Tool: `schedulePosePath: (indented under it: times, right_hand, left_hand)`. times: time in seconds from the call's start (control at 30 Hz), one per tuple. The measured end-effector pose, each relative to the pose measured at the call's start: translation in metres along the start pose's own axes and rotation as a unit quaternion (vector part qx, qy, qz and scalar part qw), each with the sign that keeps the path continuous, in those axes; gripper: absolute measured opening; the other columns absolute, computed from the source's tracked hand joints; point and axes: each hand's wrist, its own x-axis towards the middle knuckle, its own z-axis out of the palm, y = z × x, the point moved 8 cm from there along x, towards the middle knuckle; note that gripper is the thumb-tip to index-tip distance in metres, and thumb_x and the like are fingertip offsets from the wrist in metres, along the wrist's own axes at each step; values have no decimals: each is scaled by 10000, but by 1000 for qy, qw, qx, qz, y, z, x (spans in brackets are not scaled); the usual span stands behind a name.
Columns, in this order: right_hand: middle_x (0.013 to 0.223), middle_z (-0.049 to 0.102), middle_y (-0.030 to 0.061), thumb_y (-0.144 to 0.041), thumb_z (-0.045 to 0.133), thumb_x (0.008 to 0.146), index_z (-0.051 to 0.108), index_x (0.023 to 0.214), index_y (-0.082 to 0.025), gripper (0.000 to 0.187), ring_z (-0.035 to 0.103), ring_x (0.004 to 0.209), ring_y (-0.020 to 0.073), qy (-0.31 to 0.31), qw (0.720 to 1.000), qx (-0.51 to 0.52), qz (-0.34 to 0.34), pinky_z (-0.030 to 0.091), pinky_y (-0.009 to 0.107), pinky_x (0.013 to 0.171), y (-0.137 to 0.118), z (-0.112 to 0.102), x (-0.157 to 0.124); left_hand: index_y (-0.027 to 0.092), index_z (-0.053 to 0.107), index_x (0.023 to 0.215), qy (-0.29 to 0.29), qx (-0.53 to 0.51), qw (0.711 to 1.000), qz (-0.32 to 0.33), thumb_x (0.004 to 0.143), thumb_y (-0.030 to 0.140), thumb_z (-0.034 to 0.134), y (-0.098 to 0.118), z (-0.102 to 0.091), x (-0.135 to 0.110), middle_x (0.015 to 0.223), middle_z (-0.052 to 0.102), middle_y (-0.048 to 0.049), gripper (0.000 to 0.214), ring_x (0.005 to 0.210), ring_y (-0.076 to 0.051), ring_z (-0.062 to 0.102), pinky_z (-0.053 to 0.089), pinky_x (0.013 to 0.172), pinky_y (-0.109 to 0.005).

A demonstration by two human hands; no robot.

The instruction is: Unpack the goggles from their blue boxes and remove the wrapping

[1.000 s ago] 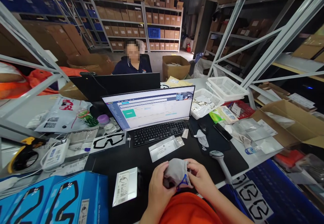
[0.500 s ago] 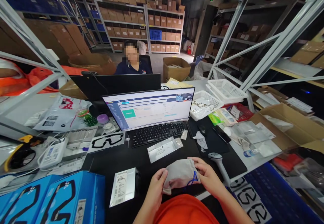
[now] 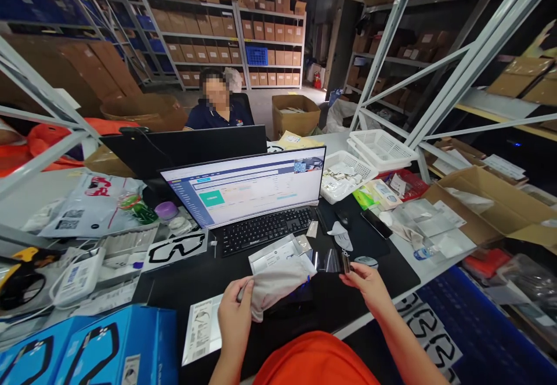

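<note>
My left hand (image 3: 235, 315) is closed on the near end of a grey cloth pouch (image 3: 278, 283) with a blue drawstring, held low over the black desk mat (image 3: 195, 280). My right hand (image 3: 368, 283) pinches the end of a dark, see-through item (image 3: 331, 260) that stretches from the pouch's mouth toward the right. I cannot make out exactly what that item is. A silver packet (image 3: 272, 254) lies just beyond the pouch, in front of the keyboard (image 3: 265, 228). Just behind my right hand, the head of a barcode scanner (image 3: 366, 261) shows.
A lit monitor (image 3: 243, 186) stands behind the keyboard; a person sits facing me beyond it. Blue goggle boxes (image 3: 91, 350) sit near left, with a labelled packet (image 3: 202, 327) beside them. White baskets (image 3: 374, 153), a phone (image 3: 376, 223), plastic bags and an open carton (image 3: 487, 199) fill the right.
My hands have moved apart. The right hand has drawn a dark see-through item out of the pouch toward the right, while the left keeps hold of the pouch. The view shifted slightly left.
</note>
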Motion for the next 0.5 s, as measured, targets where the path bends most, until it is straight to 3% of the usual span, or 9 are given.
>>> schedulePosePath:
  times: [0.1, 0.3, 0.5]
  right_hand:
    - [789, 770, 90, -543, 901, 559, 814, 839, -180, 467, 741, 769, 285, 16, 999, -4, -36, 614, 443, 790, 1, -8, 3]
    - [825, 766, 82, -535, 876, 590, 816, 819, -195, 415, 714, 759, 265, 38, 995, -39, -85, 614, 408, 750, -1, -15, 2]
    - [845, 756, 94, -497, 864, 626, 817, 780, -198, 339, 686, 806, 260, 47, 987, -73, -135, 591, 350, 720, -9, -20, -6]
  left_hand:
    - [216, 743, 854, -15, 59, 997, 46, 842, 561, 542, 10, 0, 7, 881, 753, -69, 399, 840, -266, 696, 557, 789, -375]
    - [226, 733, 934, -112, 114, 981, 109, 903, 506, 480, 26, 26, 3, 976, 753, -72, 379, 952, -267, 689, 528, 869, -379]
    - [216, 722, 833, -163, 90, 976, 117, 880, 511, 506, 48, 47, 5, 848, 737, -53, 368, 825, -248, 687, 533, 774, -349]
